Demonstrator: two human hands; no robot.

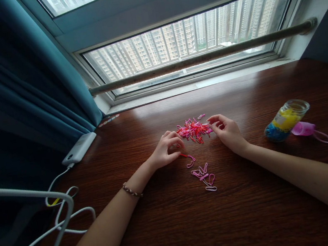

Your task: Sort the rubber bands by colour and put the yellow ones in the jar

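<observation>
A heap of small red and pink rubber bands [195,130] lies on the wooden table between my hands. My left hand [168,149] is at the heap's left side, fingers curved and apart from the thumb, whose tip is by a red band [183,155]. At the right edge of the heap is my right hand [226,131], its fingers bent and the thumb slightly apart, with the fingertips touching the outer bands. Nearer to me lie a couple of pink bands [191,161] and a small loose group of pale pink bands [204,175].
To the right, a tilted glass jar [287,119] with yellow and blue contents leans by a pink item with a loop [304,129]. On the left are a white power bank [79,148], a white cable [70,201] and a blue curtain [59,81]. A window with a rail [203,56] stands behind.
</observation>
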